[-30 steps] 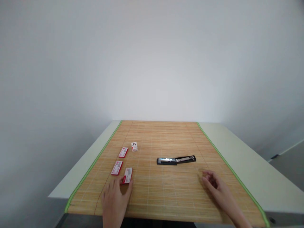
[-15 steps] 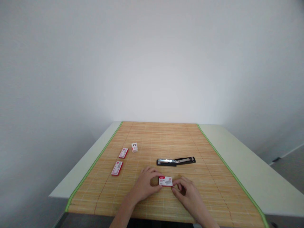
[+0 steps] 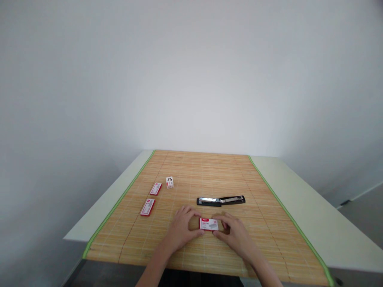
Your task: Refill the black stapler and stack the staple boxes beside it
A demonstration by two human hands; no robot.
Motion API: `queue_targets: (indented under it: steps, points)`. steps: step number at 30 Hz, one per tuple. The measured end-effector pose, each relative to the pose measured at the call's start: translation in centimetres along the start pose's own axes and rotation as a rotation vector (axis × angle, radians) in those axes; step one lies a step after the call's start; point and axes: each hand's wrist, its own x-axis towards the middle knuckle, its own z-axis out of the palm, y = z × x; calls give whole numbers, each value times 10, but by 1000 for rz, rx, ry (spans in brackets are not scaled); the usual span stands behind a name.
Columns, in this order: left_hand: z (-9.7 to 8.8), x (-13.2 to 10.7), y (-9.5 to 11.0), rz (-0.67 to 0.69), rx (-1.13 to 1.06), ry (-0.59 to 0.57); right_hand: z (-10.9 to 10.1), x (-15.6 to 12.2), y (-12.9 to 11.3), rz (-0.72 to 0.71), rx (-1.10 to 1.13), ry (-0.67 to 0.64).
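Between my two hands is a small red and white staples box [image 3: 208, 224], its printed face up, low over or on the bamboo mat. My left hand [image 3: 183, 228] grips its left end between thumb and fingers. At the right end, the thumb and fingers of my right hand [image 3: 231, 231] pinch the box too. Just beyond it an opened black stapler [image 3: 220, 201] lies on the mat, its metal magazine exposed and its two halves spread almost in line.
Two more red and white boxes lie at the left, one nearer [image 3: 147, 207] and one farther [image 3: 156, 189]. A small white box [image 3: 169, 182] stands beside them. The green-edged bamboo mat [image 3: 206, 167] covers the middle of a white table [image 3: 302, 199], with a wall [image 3: 203, 79] behind.
My right hand has closed in over the right end of the box, fingers on its far edge and thumb on its near edge. The whole view has shifted slightly.
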Motion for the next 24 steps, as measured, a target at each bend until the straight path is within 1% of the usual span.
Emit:
queue_targets:
  steps: [2, 8, 11, 13, 15, 18, 21, 24]
  points:
    - [-2, -2, -2, -7, 13, 3, -7, 0, 0, -6, -6, -35]
    - [-8, -9, -7, -25, 14, 23, -29, -9, 11, -11, -34, -65]
    - [-7, -10, -8, -36, 31, 24, -35, -11, 14, -3, -39, -80]
    - [-6, -10, -8, -43, 41, 24, -35, -9, 11, 3, -40, -83]
    - [-6, -9, -6, -41, 44, 25, -34, -5, 2, 0, -45, -75]
    - [-6, -9, -5, -28, 48, 33, -30, 7, -21, -44, -107, -72]
    - [-7, -10, -3, -19, 53, 44, -24, 24, -45, -127, -267, -109]
    - [-7, -10, -2, -14, 48, 52, -16, 39, -60, -194, -423, -186]
